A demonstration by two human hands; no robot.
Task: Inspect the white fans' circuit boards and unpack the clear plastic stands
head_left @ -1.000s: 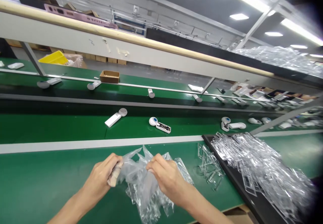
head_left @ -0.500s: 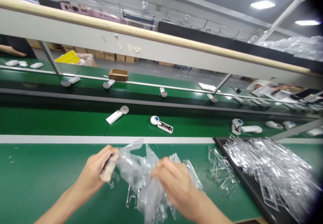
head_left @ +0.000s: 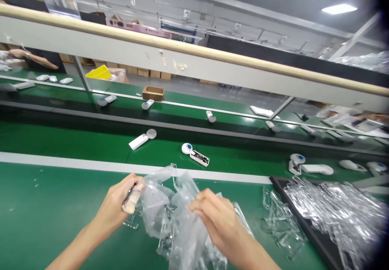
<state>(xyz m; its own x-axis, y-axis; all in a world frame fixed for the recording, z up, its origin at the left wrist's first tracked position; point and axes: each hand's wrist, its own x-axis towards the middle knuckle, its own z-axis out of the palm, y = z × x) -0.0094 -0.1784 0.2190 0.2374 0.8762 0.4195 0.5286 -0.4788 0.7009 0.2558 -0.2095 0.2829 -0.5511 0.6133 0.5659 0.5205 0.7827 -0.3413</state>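
Observation:
A thin clear plastic bag (head_left: 187,229) hangs between my hands above the green work surface. My left hand (head_left: 117,199) is closed on its left edge; a pale wrapping shows on one digit. My right hand (head_left: 217,217) pinches the bag's right side. Clear plastic pieces (head_left: 165,243) lie under and around the bag, some seen through it, so I cannot tell which are inside. One small clear piece (head_left: 174,170) shows at the bag's upper edge. Further loose clear pieces (head_left: 282,225) lie to the right of my right hand.
A black tray (head_left: 306,221) heaped with clear pieces (head_left: 337,205) stands at the right. White devices (head_left: 139,141), one with an exposed circuit board (head_left: 199,158), lie on the green belt behind. A small cardboard box (head_left: 153,93) stands farther back. Another person's arm (head_left: 39,60) shows at far left.
The camera view has turned a little left, so the tray and back row sit farther right. Both hands keep hold of the bag, which is spread slightly differently, and a clear piece shows at its top.

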